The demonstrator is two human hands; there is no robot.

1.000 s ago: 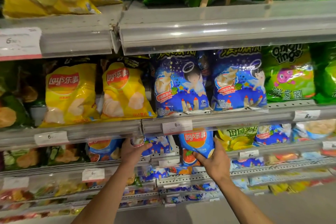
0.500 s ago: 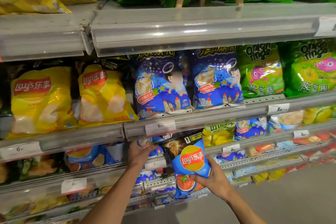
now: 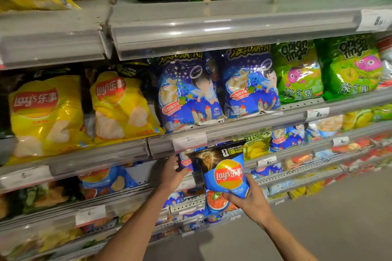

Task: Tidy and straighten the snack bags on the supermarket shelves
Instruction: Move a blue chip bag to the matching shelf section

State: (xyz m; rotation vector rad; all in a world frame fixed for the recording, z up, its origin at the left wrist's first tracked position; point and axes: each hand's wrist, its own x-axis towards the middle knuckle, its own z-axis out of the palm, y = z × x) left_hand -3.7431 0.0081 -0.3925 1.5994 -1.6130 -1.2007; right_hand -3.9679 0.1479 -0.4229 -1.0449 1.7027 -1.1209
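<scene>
Supermarket shelves (image 3: 212, 131) of snack bags face us, where our right hand (image 3: 251, 201) has pulled a blue Lay's bag (image 3: 228, 174) clear of its row, fingers clamped on it, while our left hand (image 3: 172, 174) seemingly grips another blue bag (image 3: 185, 162) still shelved.

Blue Lay's bag (image 3: 226, 172) — dark top panel, red-and-yellow logo, red food picture at the bottom — I see it out in front of the shelves, roughly upright, top tilted left. Behind it, a small blue bag (image 3: 185, 162) sits on the lower shelf under the price rail; its print is mostly hidden from me.
</scene>
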